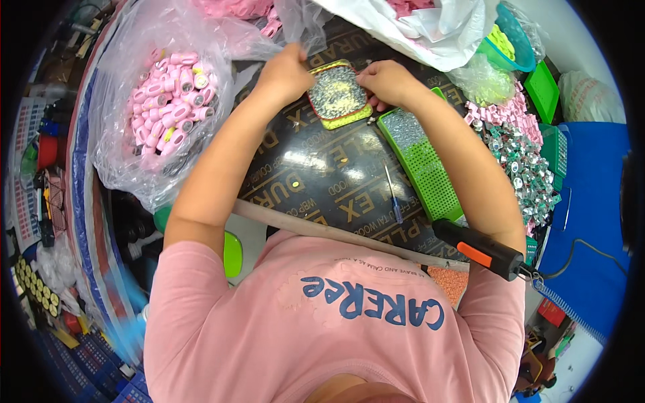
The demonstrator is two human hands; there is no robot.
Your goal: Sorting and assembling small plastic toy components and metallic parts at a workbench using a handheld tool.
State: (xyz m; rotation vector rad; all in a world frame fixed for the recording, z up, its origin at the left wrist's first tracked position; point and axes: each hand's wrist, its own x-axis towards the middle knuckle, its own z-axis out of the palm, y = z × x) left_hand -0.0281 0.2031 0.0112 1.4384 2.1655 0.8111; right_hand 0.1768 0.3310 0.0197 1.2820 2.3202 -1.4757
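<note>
A small square tray (338,92) with a red rim, full of tiny grey pieces and pale yellow bits, sits on a yellow base (349,121) at the far middle of the table. My left hand (285,72) is closed at the tray's left edge, its fingertips partly hidden near a clear plastic bag. On the opposite side, my right hand (386,82) grips the right edge with bent fingers. A long green perforated basket (424,164) with a silvery sheet at its far end lies under my right forearm. Beside it rests a screwdriver (394,201) with a blue handle.
To the left, a clear bag (127,171) holds many pink plastic parts (168,101). A white bag (443,50) stands at the back. Pink pieces (500,114) and clear-and-green small parts (524,168) are heaped at right. A black-and-orange corded tool (480,248) hangs near my right elbow.
</note>
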